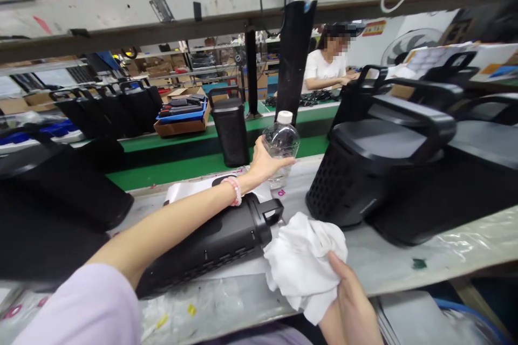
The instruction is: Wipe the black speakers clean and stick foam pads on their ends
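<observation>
My left hand [265,161] is stretched forward over the bench, its thumb and fingers around a clear plastic bottle [281,143] with a white cap. Some clear liquid seems to be in the bottle, which stands upright at the back of the bench. In my right hand [350,302] is a crumpled white cloth [305,259], held near the front edge. Under my left forearm a black speaker-like housing [210,245] with a handle lies on its side. White sheet material shows beneath it.
Several black handled units stand at the right [364,172] and left [52,194]. Behind the bench runs a green conveyor [174,159] carrying another black unit [230,132] and a cardboard box [182,124]. A shelf beam [226,5] crosses overhead. A co-worker [327,64] sits beyond.
</observation>
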`<state>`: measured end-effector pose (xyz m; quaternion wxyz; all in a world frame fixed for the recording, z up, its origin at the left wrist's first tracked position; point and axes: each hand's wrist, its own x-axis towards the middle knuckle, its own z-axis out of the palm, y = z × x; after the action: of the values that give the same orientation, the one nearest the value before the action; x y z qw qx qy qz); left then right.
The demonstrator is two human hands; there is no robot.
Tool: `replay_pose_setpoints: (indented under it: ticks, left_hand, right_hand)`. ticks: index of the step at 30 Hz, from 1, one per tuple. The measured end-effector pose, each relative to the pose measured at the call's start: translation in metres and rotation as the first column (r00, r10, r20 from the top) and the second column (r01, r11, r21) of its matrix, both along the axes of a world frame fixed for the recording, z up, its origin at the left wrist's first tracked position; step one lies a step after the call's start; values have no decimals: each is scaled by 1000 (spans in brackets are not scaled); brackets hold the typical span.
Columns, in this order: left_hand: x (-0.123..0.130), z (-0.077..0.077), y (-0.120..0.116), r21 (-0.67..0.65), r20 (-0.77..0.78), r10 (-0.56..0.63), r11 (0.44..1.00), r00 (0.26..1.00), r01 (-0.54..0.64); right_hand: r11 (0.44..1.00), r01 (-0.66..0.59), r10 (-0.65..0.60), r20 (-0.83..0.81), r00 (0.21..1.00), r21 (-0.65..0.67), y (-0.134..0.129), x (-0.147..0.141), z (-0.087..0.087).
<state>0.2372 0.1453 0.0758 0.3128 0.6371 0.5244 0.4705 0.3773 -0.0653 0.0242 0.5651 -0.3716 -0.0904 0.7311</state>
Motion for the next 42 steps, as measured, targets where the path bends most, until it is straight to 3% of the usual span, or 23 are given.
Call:
replay_pose_setpoints:
  ticks: [4,9,12,14,17,20,22,26,30,35,37,39,42]
  left_hand:
    - [-18,17,-17,110,-263,-37,992,964,68]
    - [-58,38,-54,233,-564,-35,952,825,200]
    - [-77,45,-71,377,-796,175,892,579,249]
    - [-86,49,-78,481,-848,349,824,399,300]
    - [-93,55,-84,595,-803,503,711,319,376]
    - [-94,62,-88,640,-766,550,604,333,475]
    - [-90,68,-90,639,-766,526,563,370,524]
    - [-78,73,-92,607,-793,400,570,458,553]
    - [-69,67,-88,600,-795,363,589,486,541]
    - [-65,56,-77,544,-832,373,691,410,476]
    - [-60,53,-70,463,-869,292,764,400,449]
    - [-51,51,-62,371,-869,155,832,471,412]
    - [-32,45,-44,281,-706,-41,901,707,332]
  right_hand:
    - [999,3,-3,3,1000,53,8,0,15]
    - [995,71,-68,-43,997,67,34,-7,38]
    - [985,100,-95,-45,994,142,52,-18,48]
    - [982,61,-58,-23,998,179,63,-26,54]
    - [976,-26,28,-7,1000,215,72,-34,62]
    - [973,-79,84,-15,996,218,75,-37,65]
    - [973,-75,80,-12,997,218,74,-36,65]
    - [974,-17,18,-1,1000,224,67,-30,60]
    - [979,38,-44,25,999,201,58,-22,55]
    - [973,60,-67,27,997,223,49,-12,52]
    - [967,97,-108,34,994,234,47,-8,55]
    - [953,146,-165,50,985,264,45,-4,60]
    - [929,223,-251,58,966,295,39,1,64]
